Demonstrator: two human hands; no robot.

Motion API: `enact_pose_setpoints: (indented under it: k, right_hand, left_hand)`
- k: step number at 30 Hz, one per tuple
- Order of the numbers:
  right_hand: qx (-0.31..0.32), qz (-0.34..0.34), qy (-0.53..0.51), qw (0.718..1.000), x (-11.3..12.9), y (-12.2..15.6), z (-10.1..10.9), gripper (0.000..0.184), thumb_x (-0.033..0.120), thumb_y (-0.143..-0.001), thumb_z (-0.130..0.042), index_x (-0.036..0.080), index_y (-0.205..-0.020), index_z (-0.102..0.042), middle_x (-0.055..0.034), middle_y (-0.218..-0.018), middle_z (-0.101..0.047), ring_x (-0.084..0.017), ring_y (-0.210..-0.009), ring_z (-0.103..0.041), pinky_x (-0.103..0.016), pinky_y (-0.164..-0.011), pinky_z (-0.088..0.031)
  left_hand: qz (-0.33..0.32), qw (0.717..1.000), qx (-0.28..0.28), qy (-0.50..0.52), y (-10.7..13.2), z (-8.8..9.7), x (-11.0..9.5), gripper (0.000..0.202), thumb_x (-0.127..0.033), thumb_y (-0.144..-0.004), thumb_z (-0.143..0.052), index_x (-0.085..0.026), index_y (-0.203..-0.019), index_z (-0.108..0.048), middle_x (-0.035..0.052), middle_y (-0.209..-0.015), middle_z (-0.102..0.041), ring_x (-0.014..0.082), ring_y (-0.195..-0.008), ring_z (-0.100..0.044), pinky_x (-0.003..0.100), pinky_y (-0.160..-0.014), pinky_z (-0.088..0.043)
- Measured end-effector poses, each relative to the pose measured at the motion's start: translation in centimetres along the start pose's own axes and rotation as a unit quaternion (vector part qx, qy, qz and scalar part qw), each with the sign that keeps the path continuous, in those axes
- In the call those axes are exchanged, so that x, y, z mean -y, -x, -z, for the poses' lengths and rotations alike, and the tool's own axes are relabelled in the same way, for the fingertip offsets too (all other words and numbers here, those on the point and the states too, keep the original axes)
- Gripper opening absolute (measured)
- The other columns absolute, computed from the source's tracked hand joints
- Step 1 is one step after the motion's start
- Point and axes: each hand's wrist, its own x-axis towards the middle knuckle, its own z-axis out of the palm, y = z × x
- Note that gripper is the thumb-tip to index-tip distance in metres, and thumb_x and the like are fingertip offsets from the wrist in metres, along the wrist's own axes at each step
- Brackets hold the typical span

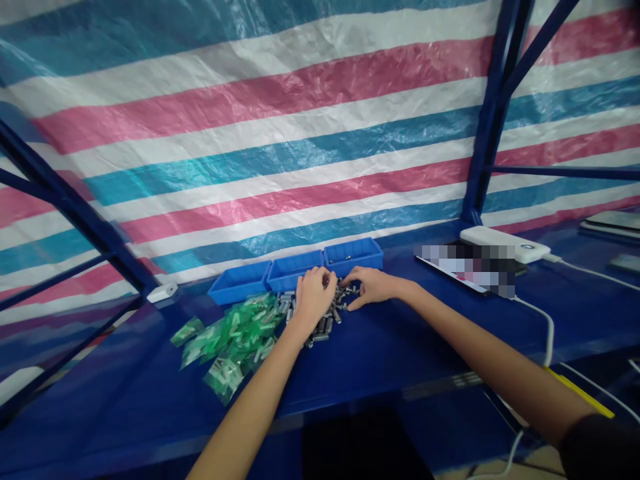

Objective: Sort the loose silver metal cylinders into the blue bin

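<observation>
A pile of small grey metal parts (329, 325), cylindrical pieces among them, lies on the blue tabletop. My left hand (315, 297) is over the pile with its fingers curled down and the thumb close to the forefinger; whatever it holds is hidden. At the pile's right edge is my right hand (375, 285), its thumb and forefinger curved and apart around small screw-like metal pieces (351, 290). Left of the pile lies a heap of small clear-and-green plastic packets (240, 327) with pieces inside.
Three blue bins stand in a row behind the pile: left (240, 281), middle (295, 272) and right (355, 253), which has a few small pieces inside. A phone (450, 267), a white power bank (505, 245) and a white cable (550, 327) are at right. A white adapter (163, 292) sits at left.
</observation>
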Motion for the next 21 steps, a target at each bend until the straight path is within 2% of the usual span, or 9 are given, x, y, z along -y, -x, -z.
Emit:
enact_pose_setpoints:
  k: [4, 8, 12, 17, 21]
  right_hand:
    - [-0.040, 0.011, 0.029, 0.999, -0.1, -0.4, -0.6, 0.034, 0.035, -0.069, -0.069, 0.020, -0.099, -0.067, -0.0067, -0.097, -0.062, -0.018, -0.078, -0.061, -0.025, -0.070, -0.044]
    - [-0.081, 0.023, 0.049, 0.995, -0.2, -0.8, -1.1, 0.024, 0.030, -0.071, -0.066, 0.021, -0.093, -0.069, -0.0044, -0.092, -0.066, -0.019, -0.084, -0.061, -0.024, -0.072, -0.042]
    - [-0.105, 0.001, 0.064, 0.992, 0.2, -0.8, -1.3, 0.018, 0.023, -0.078, -0.056, 0.024, -0.089, -0.070, -0.0013, -0.090, -0.069, -0.016, -0.081, -0.062, -0.023, -0.067, -0.041]
    - [-0.117, -0.032, 0.086, 0.989, 0.6, -0.7, -1.2, 0.018, 0.027, -0.079, -0.055, 0.029, -0.090, -0.069, 0.0021, -0.091, -0.070, -0.015, -0.082, -0.063, -0.022, -0.065, -0.041]
    - [-0.146, -0.078, 0.104, 0.981, 1.0, -0.5, -0.5, 0.017, 0.038, -0.074, -0.062, 0.028, -0.085, -0.070, 0.0012, -0.090, -0.070, -0.018, -0.086, -0.063, -0.024, -0.066, -0.043]
  left_hand:
    - [-0.017, 0.999, 0.027, -0.013, 0.2, -0.4, 0.1, 0.023, -0.029, -0.086, -0.039, -0.019, -0.074, -0.056, 0.0028, -0.081, -0.062, 0.0191, -0.085, -0.055, 0.032, -0.075, -0.035]
    - [-0.036, 0.995, 0.084, -0.035, 0.4, -0.7, 0.2, 0.020, -0.028, -0.084, -0.041, -0.019, -0.076, -0.058, 0.0039, -0.086, -0.062, 0.0202, -0.087, -0.055, 0.032, -0.074, -0.036]
    - [-0.049, 0.992, 0.099, -0.055, 0.5, -0.8, 0.2, 0.019, -0.027, -0.083, -0.042, -0.020, -0.078, -0.058, 0.0043, -0.089, -0.061, 0.0205, -0.088, -0.055, 0.032, -0.075, -0.037]
    - [-0.053, 0.992, 0.101, -0.059, 0.5, -0.9, 0.4, 0.017, -0.028, -0.081, -0.045, -0.020, -0.081, -0.060, 0.0041, -0.089, -0.062, 0.0208, -0.090, -0.054, 0.033, -0.078, -0.037]
    - [-0.056, 0.992, 0.096, -0.052, 0.6, -1.0, 0.5, 0.020, -0.032, -0.082, -0.045, -0.020, -0.082, -0.062, 0.0048, -0.089, -0.062, 0.0211, -0.090, -0.054, 0.035, -0.080, -0.036]
